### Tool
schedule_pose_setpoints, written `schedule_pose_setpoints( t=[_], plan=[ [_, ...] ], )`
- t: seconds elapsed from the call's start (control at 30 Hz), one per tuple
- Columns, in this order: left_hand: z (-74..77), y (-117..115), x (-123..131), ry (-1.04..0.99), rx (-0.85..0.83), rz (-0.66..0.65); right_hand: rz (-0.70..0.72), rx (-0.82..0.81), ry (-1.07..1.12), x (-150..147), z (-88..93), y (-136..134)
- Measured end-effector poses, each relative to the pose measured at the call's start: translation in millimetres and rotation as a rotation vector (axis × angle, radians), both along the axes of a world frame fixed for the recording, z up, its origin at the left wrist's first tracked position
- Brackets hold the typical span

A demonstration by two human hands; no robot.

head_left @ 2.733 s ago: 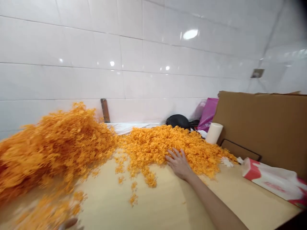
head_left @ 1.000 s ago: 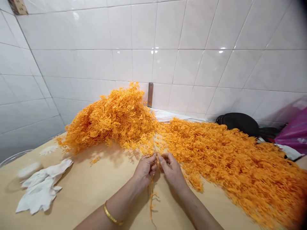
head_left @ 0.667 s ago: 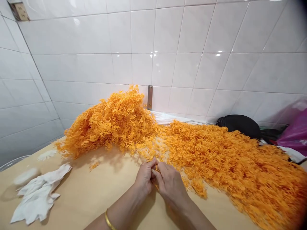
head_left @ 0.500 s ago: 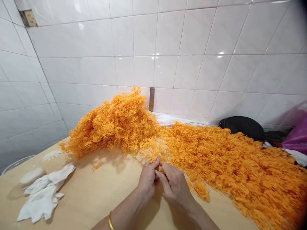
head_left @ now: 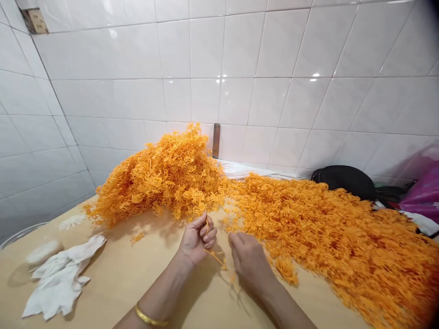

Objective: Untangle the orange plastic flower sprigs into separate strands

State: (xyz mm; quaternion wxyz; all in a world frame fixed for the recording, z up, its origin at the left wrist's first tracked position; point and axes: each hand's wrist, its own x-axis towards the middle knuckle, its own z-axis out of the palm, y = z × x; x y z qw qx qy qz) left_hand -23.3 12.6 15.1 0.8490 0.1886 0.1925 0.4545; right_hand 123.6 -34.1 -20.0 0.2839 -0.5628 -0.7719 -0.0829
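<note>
My left hand point(head_left: 199, 240) is closed above the table, pinching a thin orange strand point(head_left: 215, 257) with small branches. The strand passes through its curled fingers and hangs below the palm toward the right. My right hand point(head_left: 249, 260) sits apart from it, back of the hand up and fingers curled inward. What those fingers hold, if anything, is hidden. A blurred orange bit shows just below it. Beyond my left hand rises a tall tangled pile of orange frilly sprigs point(head_left: 164, 178). A wide, lower heap of loose orange pieces point(head_left: 329, 233) spreads beside my right hand.
The pale wooden table point(head_left: 137, 283) meets a white tiled wall. At left lie a crumpled white cloth point(head_left: 63, 281), a white rounded object point(head_left: 44, 252) and a white frilly piece point(head_left: 71, 222). A black case point(head_left: 348, 180) and purple bag point(head_left: 423, 187) stand at back right.
My hands were together and have moved apart. The left hand went left and slightly up with the orange strand; the right hand stays near its place, turned more palm-down.
</note>
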Motion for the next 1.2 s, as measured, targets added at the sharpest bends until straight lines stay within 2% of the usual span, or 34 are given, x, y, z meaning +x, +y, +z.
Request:
schedule_pose_setpoints(
  t=[0.07, 0.1, 0.17, 0.27, 0.37, 0.53, 0.6, 0.67, 0.83, 1.03, 1.2],
  plan=[
    [-1.3, 0.1, -3.2, -0.023, 0.064, -0.054, 0.035, -0.01, -0.176, -0.2, -8.8, 3.6],
    [-2.1, -0.5, -3.8, -0.022, 0.098, -0.088, 0.0, -0.008, -0.234, 1.5, -10.8, 5.4],
    [-4.3, -2.7, -2.8, 0.001, 0.159, -0.16, -0.161, 0.001, -0.296, 9.3, -10.2, 8.7],
    [-9.0, -6.6, 2.3, 0.063, 0.202, -0.246, -0.37, 0.035, -0.277, 25.3, -2.0, 10.8],
    [-13.8, -8.7, 8.4, 0.173, 0.217, -0.267, -0.408, 0.112, -0.142, 35.9, 7.3, 9.8],
    [-17.8, -8.8, 15.2, 0.447, 0.267, -0.11, -0.328, 0.232, 0.296, 40.6, 15.9, 10.4],
    [-17.5, -9.1, 16.4, 0.486, 0.303, -0.067, -0.259, 0.196, 0.5, 38.2, 17.5, 10.5],
    [-16.9, -10.0, 17.2, 0.514, 0.347, -0.041, -0.157, 0.119, 0.612, 32.8, 18.4, 9.6],
    [-16.5, -13.1, 18.8, 0.541, 0.473, 0.012, 0.051, 0.049, 0.64, 14.1, 20.6, 2.2],
    [-19.1, -15.9, 22.3, 0.523, 0.476, 0.019, 0.123, -0.065, 0.69, 0.5, 23.1, -3.2],
    [-22.4, -18.4, 25.7, 0.513, 0.508, -0.028, 0.13, -0.018, 0.746, -1.0, 17.4, -0.5]
  ],
)
